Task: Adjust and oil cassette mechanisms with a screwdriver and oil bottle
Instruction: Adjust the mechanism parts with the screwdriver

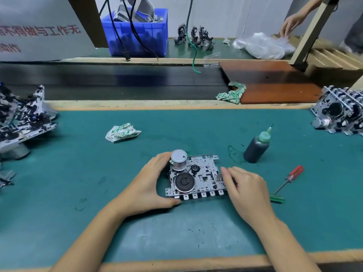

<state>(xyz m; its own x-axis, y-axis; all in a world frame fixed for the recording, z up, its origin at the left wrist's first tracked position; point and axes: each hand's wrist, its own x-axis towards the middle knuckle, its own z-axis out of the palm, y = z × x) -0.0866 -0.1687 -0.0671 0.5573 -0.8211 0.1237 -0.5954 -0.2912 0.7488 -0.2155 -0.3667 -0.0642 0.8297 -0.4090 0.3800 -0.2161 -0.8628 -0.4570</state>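
Observation:
A silver cassette mechanism (200, 176) with a grey motor and a black flywheel lies flat on the green mat, in the middle. My left hand (147, 183) grips its left side, thumb under the front edge, fingers by the motor. My right hand (245, 187) holds its right end with curled fingers. The dark oil bottle (256, 147) with a green needle cap stands upright behind and to the right. A red-handled screwdriver (290, 177) lies on the mat to the right, apart from both hands.
Stacks of cassette mechanisms sit at the left edge (21, 118) and the right edge (339, 112). A crumpled cloth (121, 132) lies behind left. A green tool handle (277, 198) lies by my right wrist. Beyond are a conveyor belt (117, 81), a blue bin (137, 32) and another person's hand (290, 24).

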